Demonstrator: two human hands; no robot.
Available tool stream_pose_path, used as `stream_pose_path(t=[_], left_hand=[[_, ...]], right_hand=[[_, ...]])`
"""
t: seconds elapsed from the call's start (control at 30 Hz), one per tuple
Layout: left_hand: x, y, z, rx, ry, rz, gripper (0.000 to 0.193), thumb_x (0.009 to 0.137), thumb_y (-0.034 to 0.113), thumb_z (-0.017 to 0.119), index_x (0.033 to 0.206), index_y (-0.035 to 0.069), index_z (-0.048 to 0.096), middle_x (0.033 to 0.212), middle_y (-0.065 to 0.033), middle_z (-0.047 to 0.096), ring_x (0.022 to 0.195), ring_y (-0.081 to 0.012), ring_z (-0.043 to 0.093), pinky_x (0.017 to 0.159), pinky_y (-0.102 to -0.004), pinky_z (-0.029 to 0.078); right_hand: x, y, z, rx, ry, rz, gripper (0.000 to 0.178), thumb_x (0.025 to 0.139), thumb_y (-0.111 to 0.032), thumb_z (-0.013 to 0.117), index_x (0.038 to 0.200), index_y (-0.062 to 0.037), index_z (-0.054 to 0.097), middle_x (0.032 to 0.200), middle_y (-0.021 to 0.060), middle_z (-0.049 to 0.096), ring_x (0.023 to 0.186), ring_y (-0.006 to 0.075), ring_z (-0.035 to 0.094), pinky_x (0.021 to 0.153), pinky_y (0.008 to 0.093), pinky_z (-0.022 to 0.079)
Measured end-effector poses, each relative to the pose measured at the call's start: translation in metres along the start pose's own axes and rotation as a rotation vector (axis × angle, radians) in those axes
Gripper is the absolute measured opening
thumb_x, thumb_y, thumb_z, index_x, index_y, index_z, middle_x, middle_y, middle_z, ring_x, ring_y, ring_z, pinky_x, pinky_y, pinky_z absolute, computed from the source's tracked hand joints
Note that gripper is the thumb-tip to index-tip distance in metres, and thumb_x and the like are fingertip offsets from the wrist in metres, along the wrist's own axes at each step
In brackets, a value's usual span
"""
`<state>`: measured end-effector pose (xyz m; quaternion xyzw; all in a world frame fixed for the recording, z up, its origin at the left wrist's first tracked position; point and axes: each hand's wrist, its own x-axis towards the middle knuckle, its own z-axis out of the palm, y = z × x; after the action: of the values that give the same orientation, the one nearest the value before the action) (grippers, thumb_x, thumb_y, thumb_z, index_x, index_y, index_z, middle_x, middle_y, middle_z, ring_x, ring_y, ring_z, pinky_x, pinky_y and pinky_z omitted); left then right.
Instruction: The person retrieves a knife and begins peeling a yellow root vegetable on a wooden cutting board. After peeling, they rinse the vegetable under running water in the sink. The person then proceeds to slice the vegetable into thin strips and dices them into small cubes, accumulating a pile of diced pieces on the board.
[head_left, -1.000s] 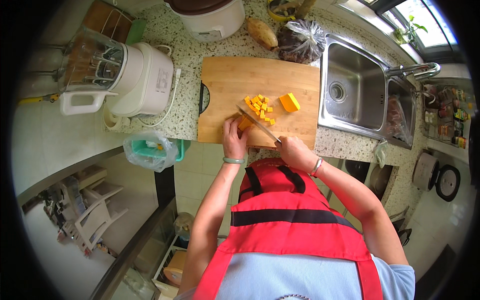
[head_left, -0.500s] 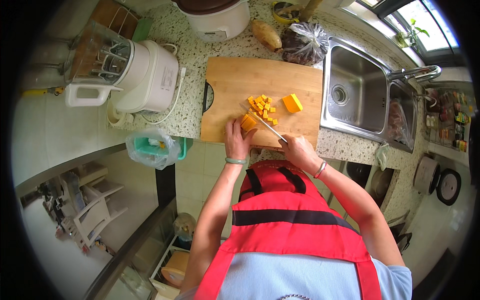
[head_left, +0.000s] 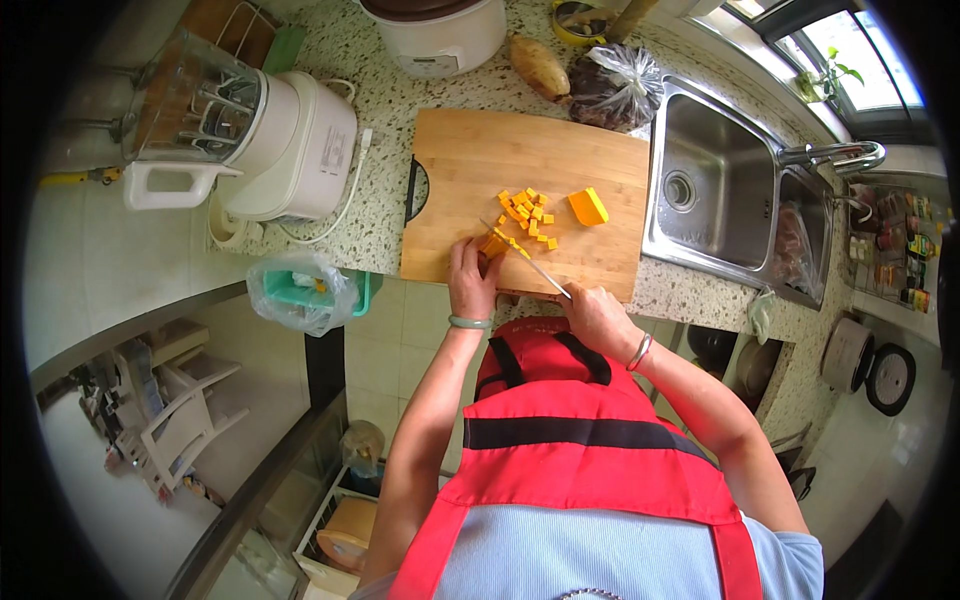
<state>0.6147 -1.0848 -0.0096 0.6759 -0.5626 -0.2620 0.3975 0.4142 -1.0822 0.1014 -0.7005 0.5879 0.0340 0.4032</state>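
On the wooden cutting board (head_left: 450, 150), my left hand (head_left: 472, 283) presses its curled fingers on a sliced orange piece of pumpkin (head_left: 490, 244). My right hand (head_left: 598, 318) grips a knife (head_left: 545, 274) by its handle, which the fingers mostly hide. The blade slants up to the left along the far side of the held piece, with orange bits on it. Just beyond the blade lie several small pumpkin cubes (head_left: 528, 208), loosely heaped. A larger pumpkin chunk (head_left: 588, 207) sits apart, to their right.
A steel sink (head_left: 715, 150) adjoins the board's right side. Behind the board are a dark-filled plastic bag (head_left: 612, 90), a brown root vegetable (head_left: 538, 68) and a white cooker (head_left: 440, 40). A white blender machine (head_left: 290, 150) stands left. A bag-lined green bin (head_left: 290, 290) hangs at the counter's front edge.
The knife blade has come down lower beside the held piece, and orange bits now show along it. My right hand has shifted slightly nearer to me. The left hand stays on the piece.
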Motion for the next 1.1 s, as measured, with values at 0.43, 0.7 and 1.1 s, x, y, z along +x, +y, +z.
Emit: stream_pose_path(t=[0.43, 0.7, 1.1], left_hand=[[0.001, -0.008, 0.005, 0.045, 0.076, 0.156, 0.038, 0.078, 0.000, 0.075, 0.112, 0.001, 0.060, 0.105, -0.0113, 0.055, 0.075, -0.0195, 0.056, 0.067, -0.0324, 0.050], [-0.003, -0.007, 0.004, -0.002, 0.045, 0.017, 0.040, 0.077, 0.005, 0.077, 0.112, 0.003, 0.059, 0.099, -0.0102, 0.053, 0.077, -0.0223, 0.054, 0.071, -0.0343, 0.049], [-0.001, -0.009, 0.005, -0.027, 0.097, 0.064, 0.037, 0.073, 0.003, 0.081, 0.104, 0.001, 0.060, 0.096, -0.0082, 0.054, 0.071, -0.0185, 0.056, 0.064, -0.0309, 0.049]], right_hand=[[0.037, 0.016, 0.024, 0.022, 0.068, -0.028, 0.024, 0.093, -0.023, 0.054, 0.092, -0.0010, 0.064, 0.079, 0.0280, 0.065, 0.078, 0.0462, 0.064, 0.071, 0.0535, 0.051], [0.013, 0.003, -0.006, 0.009, 0.032, -0.027, 0.027, 0.096, -0.025, 0.053, 0.093, -0.0007, 0.064, 0.076, 0.0276, 0.065, 0.076, 0.0455, 0.064, 0.069, 0.0526, 0.051], [0.010, 0.000, 0.001, 0.015, -0.044, 0.010, 0.023, 0.092, -0.019, 0.054, 0.087, 0.0025, 0.062, 0.077, 0.0299, 0.064, 0.077, 0.0479, 0.064, 0.071, 0.0542, 0.052]])
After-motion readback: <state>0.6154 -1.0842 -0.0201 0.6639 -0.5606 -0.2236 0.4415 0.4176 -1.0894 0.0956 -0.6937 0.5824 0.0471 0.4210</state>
